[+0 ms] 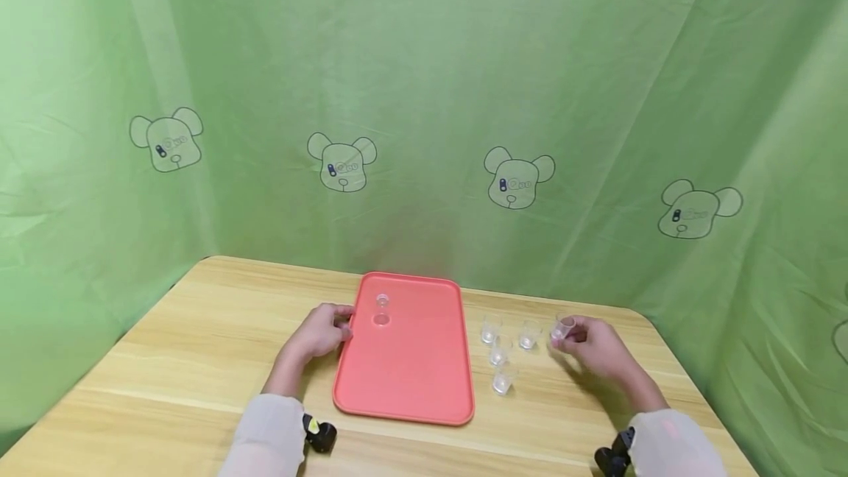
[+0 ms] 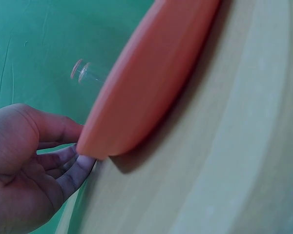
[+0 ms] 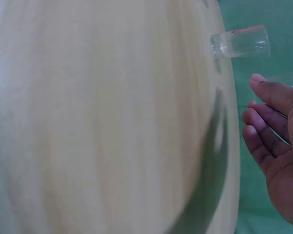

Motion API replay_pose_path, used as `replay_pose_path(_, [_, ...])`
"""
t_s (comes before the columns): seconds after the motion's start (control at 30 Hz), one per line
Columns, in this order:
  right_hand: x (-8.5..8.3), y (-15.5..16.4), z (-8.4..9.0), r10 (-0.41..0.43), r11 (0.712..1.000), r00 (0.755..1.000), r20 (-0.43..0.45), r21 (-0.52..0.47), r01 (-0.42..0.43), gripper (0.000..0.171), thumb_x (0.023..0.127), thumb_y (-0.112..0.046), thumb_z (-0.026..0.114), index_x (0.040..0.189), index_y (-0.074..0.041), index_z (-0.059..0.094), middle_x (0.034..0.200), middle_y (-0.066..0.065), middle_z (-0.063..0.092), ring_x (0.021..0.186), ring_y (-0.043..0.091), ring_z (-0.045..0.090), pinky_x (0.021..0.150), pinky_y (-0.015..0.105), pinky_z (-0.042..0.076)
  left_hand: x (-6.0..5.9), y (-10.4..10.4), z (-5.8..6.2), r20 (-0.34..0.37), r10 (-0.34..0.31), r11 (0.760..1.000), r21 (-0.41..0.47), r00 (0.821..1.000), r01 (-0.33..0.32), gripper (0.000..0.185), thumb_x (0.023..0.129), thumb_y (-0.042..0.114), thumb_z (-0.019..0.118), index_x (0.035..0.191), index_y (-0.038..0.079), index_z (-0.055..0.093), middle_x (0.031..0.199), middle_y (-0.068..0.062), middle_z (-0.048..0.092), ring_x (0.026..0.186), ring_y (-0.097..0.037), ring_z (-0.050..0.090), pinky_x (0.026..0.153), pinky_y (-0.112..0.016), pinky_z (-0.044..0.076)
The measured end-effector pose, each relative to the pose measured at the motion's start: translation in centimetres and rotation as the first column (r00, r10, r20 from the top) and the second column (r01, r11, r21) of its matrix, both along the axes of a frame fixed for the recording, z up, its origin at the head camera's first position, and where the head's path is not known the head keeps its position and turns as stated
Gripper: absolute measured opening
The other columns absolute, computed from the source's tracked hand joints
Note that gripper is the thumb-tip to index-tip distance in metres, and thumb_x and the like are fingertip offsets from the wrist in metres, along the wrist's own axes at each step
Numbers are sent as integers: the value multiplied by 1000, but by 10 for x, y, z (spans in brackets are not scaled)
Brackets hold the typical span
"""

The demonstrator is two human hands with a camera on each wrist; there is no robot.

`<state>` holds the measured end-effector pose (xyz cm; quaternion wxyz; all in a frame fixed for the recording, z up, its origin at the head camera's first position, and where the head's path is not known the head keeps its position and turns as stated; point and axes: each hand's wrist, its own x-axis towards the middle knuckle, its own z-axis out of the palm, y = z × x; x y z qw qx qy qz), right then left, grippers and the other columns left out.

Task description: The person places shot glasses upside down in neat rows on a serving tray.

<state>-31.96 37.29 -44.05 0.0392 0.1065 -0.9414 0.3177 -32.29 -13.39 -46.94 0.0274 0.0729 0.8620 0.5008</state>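
Now my right hand (image 1: 592, 344) holds a small clear cup (image 1: 562, 327) between thumb and fingertips, at the far right of the table (image 1: 165, 359). The cup is tilted, its long axis leaning to the left and away from me, with the mouth up and the thick base low. It is transparent plastic or glass, short and round, and I cannot tell if anything is inside. From the right wrist view my fingers (image 3: 271, 126) are bent only a little, and only a clear edge of the cup shows at the frame border, so the grip itself is not well seen there. Another cup (image 3: 240, 43) stands on the table just beyond the fingertips.

Four more clear cups stand between the tray and my right hand: one (image 1: 489, 330) on the far left, one (image 1: 528, 335) on the far right, one (image 1: 500, 351) in the middle and one (image 1: 503, 380) nearest to me. They are upright, close together but apart.

My left hand (image 1: 322, 331) grips the left rim of the red tray (image 1: 404, 374), thumb on top and fingers (image 2: 71, 170) under the edge. The tray is a long rectangle with round corners, its long axis running from near to far. On its far left part there are two clear cups (image 1: 381, 309), one just behind the other.
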Motion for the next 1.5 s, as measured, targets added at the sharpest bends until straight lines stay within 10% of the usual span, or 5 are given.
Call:
replay_pose_path(0.7, [-19, -48, 59, 60, 998, 990, -127, 41, -55, 35, 92, -21, 77, 113, 5, 69, 93, 10, 73, 86, 22, 68, 72, 30, 56, 3, -1, 1, -15, 0, 1000, -5, 1000, 0, 48, 88, -11, 60, 135, -11, 59, 101, -13, 71, 77, -17, 60, 58, -27, 48])
replay_pose_path(1.5, [-41, -154, 69, 211, 976, 972, -107, -30, -215, 26, 89, -10, 77, 110, 4, 71, 92, 9, 72, 86, 21, 69, 80, 36, 59, 1, -1, 1, -14, 1, 1000, -3, 1000, -1, 47, 87, -11, 60, 134, -11, 60, 102, -14, 71, 80, -17, 61, 59, -26, 49])
